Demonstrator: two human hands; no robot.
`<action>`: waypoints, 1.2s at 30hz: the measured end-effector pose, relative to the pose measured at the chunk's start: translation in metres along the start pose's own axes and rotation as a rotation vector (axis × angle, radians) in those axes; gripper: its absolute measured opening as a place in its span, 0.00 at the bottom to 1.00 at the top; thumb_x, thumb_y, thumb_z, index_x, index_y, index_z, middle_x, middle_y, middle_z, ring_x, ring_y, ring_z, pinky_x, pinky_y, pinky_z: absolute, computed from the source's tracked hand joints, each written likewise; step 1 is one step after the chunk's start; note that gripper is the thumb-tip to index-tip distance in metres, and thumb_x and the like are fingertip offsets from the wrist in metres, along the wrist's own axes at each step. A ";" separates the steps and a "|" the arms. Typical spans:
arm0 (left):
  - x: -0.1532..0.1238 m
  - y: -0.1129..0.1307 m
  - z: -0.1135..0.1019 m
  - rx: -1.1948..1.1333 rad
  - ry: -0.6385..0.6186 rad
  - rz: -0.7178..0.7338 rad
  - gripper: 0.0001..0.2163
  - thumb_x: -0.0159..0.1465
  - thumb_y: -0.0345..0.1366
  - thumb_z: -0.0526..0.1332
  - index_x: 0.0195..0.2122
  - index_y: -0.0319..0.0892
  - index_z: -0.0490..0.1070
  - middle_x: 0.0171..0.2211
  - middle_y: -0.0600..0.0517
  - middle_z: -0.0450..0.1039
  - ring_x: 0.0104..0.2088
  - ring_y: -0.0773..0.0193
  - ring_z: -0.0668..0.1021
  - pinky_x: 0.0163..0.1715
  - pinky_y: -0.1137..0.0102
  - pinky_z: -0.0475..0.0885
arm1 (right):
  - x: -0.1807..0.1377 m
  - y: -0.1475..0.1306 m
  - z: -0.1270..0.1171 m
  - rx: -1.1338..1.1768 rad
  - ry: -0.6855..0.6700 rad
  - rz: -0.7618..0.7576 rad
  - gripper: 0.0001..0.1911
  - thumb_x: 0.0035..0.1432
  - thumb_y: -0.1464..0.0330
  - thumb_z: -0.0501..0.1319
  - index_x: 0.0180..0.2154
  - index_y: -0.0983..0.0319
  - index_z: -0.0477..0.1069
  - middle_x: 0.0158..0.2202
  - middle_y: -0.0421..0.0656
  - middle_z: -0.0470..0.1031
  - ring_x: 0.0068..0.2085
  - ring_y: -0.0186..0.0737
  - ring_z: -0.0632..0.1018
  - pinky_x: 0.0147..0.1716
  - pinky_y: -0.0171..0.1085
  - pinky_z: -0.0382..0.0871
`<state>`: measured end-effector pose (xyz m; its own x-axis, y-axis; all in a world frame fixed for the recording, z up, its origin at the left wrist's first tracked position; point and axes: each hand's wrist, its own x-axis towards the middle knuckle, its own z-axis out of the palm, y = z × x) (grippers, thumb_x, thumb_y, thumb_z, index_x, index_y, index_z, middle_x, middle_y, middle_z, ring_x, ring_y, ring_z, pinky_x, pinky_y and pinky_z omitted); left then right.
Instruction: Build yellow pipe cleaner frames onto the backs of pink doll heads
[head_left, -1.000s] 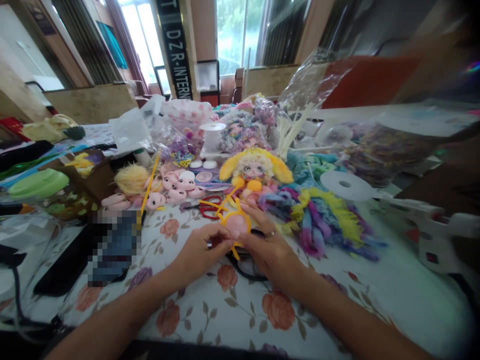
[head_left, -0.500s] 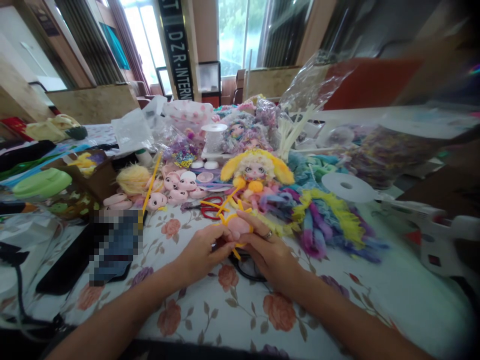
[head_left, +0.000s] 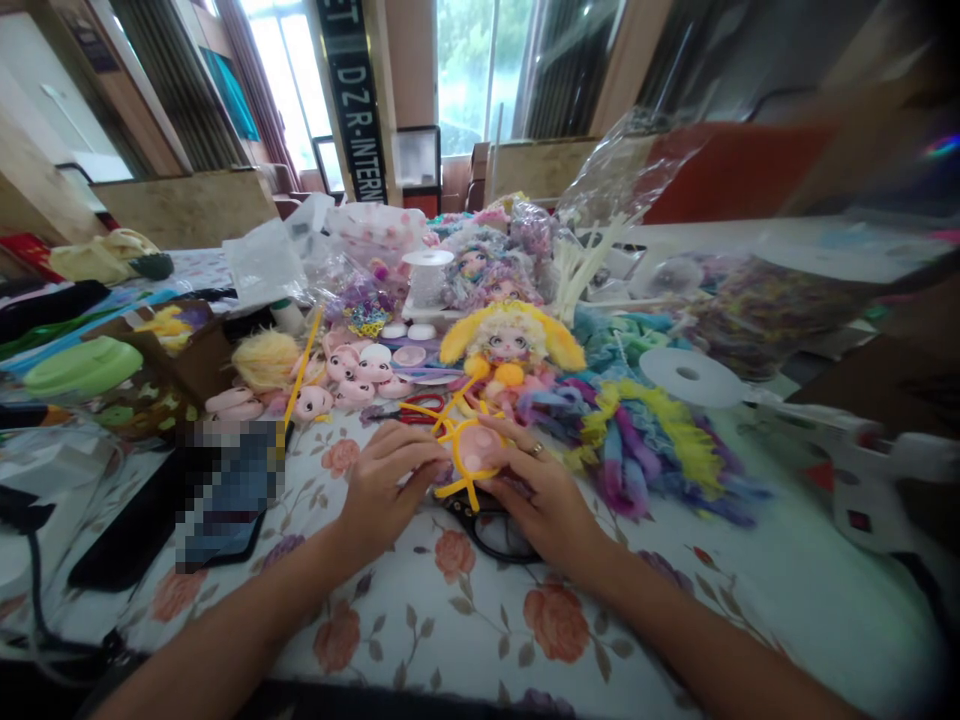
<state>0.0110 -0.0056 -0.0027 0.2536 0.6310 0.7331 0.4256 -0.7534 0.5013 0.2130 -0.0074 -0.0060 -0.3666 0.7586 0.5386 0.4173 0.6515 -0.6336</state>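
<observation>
Both my hands hold a small pink doll face (head_left: 478, 447) ringed with a yellow pipe cleaner (head_left: 459, 484) whose ends stick out. My left hand (head_left: 386, 488) pinches its left side with curled fingers. My right hand (head_left: 540, 492), a ring on one finger, grips its right side. They hover just above the floral tablecloth (head_left: 465, 610). Behind them lie red scissors (head_left: 420, 410) and a finished doll with yellow hair (head_left: 511, 340).
Several pink doll faces (head_left: 352, 368) and a yellow fluffy tuft (head_left: 262, 358) lie at the left. Multicoloured yarn hair (head_left: 652, 440) spreads at the right, beside a white spool (head_left: 688, 375) and a glue gun (head_left: 870, 460). A black cable loop (head_left: 495, 540) lies under my hands. A dark phone (head_left: 225, 495) rests at the left.
My hands have turned the pink face so its round front shows more, and both shifted slightly away from me. The pipe cleaner ends now stick out around it.
</observation>
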 end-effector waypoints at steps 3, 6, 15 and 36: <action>0.003 -0.002 -0.001 -0.026 -0.073 0.143 0.07 0.59 0.25 0.60 0.36 0.42 0.74 0.35 0.50 0.78 0.37 0.64 0.75 0.41 0.66 0.70 | 0.001 -0.001 -0.002 0.069 -0.023 0.019 0.03 0.58 0.71 0.58 0.33 0.60 0.70 0.53 0.51 0.69 0.56 0.47 0.69 0.51 0.45 0.66; 0.004 -0.001 0.001 -0.053 -0.108 0.182 0.08 0.59 0.24 0.61 0.37 0.42 0.74 0.35 0.50 0.78 0.37 0.64 0.75 0.40 0.66 0.70 | 0.001 -0.002 -0.003 0.172 -0.050 0.013 0.02 0.58 0.70 0.58 0.34 0.60 0.70 0.49 0.50 0.72 0.52 0.45 0.71 0.49 0.43 0.66; 0.000 0.007 0.001 0.007 -0.076 0.223 0.11 0.57 0.21 0.61 0.38 0.42 0.72 0.34 0.52 0.78 0.38 0.64 0.73 0.41 0.65 0.69 | 0.001 -0.008 -0.002 0.511 -0.166 0.262 0.12 0.58 0.58 0.58 0.32 0.60 0.66 0.32 0.41 0.67 0.31 0.35 0.69 0.30 0.34 0.65; -0.010 0.029 0.007 0.092 -0.043 0.145 0.07 0.61 0.24 0.55 0.36 0.40 0.70 0.32 0.49 0.75 0.38 0.63 0.71 0.41 0.65 0.67 | 0.000 -0.013 -0.006 0.564 -0.221 0.265 0.15 0.57 0.56 0.59 0.29 0.62 0.66 0.30 0.40 0.65 0.31 0.35 0.67 0.30 0.34 0.61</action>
<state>0.0270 -0.0327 0.0013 0.3538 0.5259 0.7735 0.4593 -0.8181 0.3461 0.2124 -0.0156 0.0058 -0.4984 0.8344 0.2355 0.0392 0.2931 -0.9553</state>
